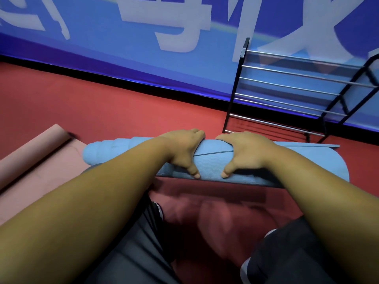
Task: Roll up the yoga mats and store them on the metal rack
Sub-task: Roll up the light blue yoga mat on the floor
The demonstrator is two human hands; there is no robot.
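Currently, left hand (182, 152) and right hand (244, 152) both grip the rolled blue yoga mat (114, 150) at mid-frame, fingers curled over it and thumbs on its near side. Metal rack (287, 87) stands upper right. Pink mat (41, 160) lies left. White wall lettering (174, 23) is cropped and unreadable.

blue printed wall banner (102, 44) | large white characters (178, 21) are seen across it | strokes are cropped by the top edge and blurred | nothing can be read
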